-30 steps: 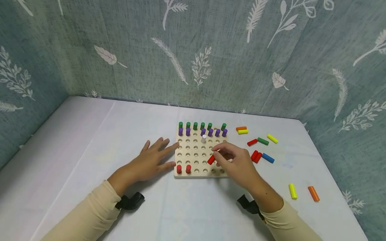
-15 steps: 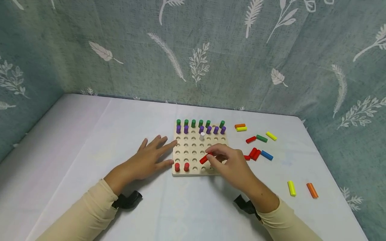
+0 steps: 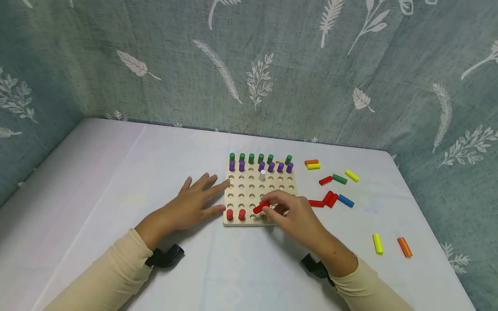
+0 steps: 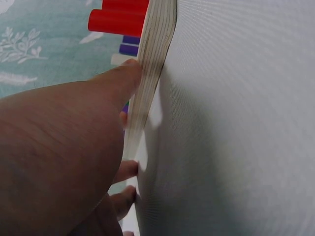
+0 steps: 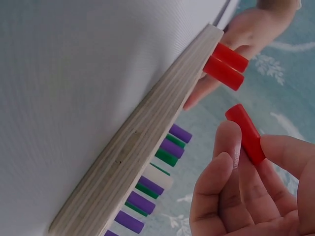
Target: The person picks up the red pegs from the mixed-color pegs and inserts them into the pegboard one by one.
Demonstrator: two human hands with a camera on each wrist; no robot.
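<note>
My right hand [image 3: 293, 216] pinches a red peg [image 3: 261, 207] between thumb and fingers, tilted above the front rows of a wooden pegboard [image 3: 237, 223]. In the right wrist view the held peg [image 5: 244, 132] is apart from the board's face. My left hand [image 3: 190, 203] lies spread at the board's left side, thumb and a finger touching its edge, also seen in the left wrist view. Two red pegs [image 3: 242, 214] stand in the front row's left holes. Green pegs [image 3: 251, 158] fill most of the back row, purple pegs [image 3: 271, 167] the row before it, and a white peg [image 3: 262, 175] stands just ahead.
Right of the board lie loose pegs: red [image 3: 325, 180], green [image 3: 339, 179], blue [image 3: 346, 201], yellow [image 3: 352, 175] and orange [image 3: 404, 247]. Another red peg [image 3: 317, 203] lies close behind my right hand. A leaf-patterned cloth [image 3: 175, 77] rises behind the white table [image 3: 116, 181].
My right hand has shifted left with the red peg, which has turned flatter toward the third front hole. A red peg beside the board has come into sight. My left hand stays at the board's edge.
</note>
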